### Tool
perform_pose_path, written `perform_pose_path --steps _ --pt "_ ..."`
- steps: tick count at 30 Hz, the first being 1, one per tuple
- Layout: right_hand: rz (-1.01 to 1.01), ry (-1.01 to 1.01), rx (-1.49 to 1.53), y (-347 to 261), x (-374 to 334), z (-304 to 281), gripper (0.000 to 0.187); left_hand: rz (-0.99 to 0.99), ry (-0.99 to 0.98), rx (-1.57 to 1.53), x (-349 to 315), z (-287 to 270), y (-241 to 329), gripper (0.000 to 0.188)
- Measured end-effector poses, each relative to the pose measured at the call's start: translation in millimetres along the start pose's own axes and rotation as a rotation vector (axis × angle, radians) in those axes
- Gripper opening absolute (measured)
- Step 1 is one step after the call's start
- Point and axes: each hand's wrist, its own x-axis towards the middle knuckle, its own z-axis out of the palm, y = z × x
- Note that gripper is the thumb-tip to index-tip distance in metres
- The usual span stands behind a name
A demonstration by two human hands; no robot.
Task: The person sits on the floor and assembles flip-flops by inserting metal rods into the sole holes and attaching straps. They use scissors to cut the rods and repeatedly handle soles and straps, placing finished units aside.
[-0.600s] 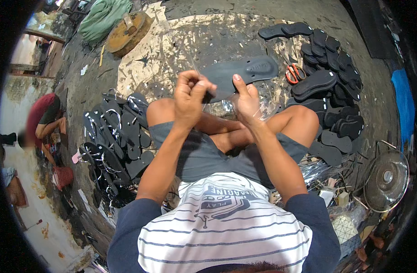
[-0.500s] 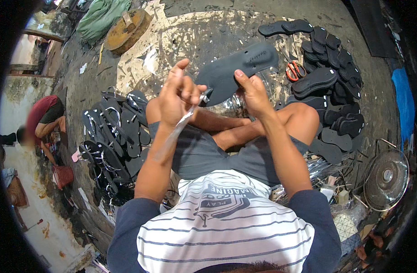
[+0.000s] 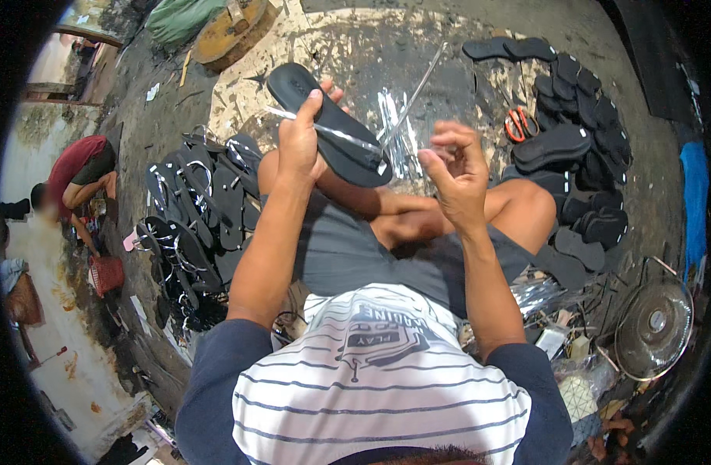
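My left hand (image 3: pixel 297 147) is closed around the edge of a black sandal sole (image 3: pixel 354 164), thumb on its upper face. The sole is tilted, its small white label toward my lap. A shiny, clear-silver strap (image 3: pixel 340 135) runs from near the left thumb across the sole to its labelled end. To the right, apart from the sole, is my right hand (image 3: pixel 458 170), fingers loosely bent and spread, somewhat blurred, with nothing visible in it. On the ground beyond my crossed legs lie several silvery strips (image 3: pixel 396 128).
Sandals with silvery straps (image 3: pixel 189 190) are heaped at left. Stacked black soles (image 3: pixel 553 147) curve along the right, beside orange-handled scissors (image 3: pixel 518 124). A fan (image 3: pixel 654 329) stands at lower right, a round wooden block (image 3: pixel 235 35) at far left. Another person (image 3: pixel 76 170) bends by a red basket (image 3: pixel 107 273).
The sole has passed from my right hand to my left and been turned, its other face now showing. My right hand has let go and drawn away. More strips on the ground are now uncovered.
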Motion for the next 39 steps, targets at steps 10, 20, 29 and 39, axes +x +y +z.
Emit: perform_pose_path --steps 10,20,29,39 --pt "0.274 -0.174 -0.052 -14.3 44.2 19.9 0.022 0.117 -0.048 0.369 -41.1 14.6 -10.9 0.025" --pt "-0.171 -0.180 -0.458 -41.6 25.0 49.0 0.013 0.349 -0.084 0.540 -59.6 27.6 -2.7 0.013" --pt "-0.195 -0.319 -0.469 -40.7 30.6 42.9 0.015 0.413 -0.131 0.628 -64.8 25.3 -2.8 0.012" --pt "-0.060 -0.182 -0.362 -43.2 29.0 52.2 0.016 0.515 -0.128 0.793 -66.5 28.0 -4.9 0.021"
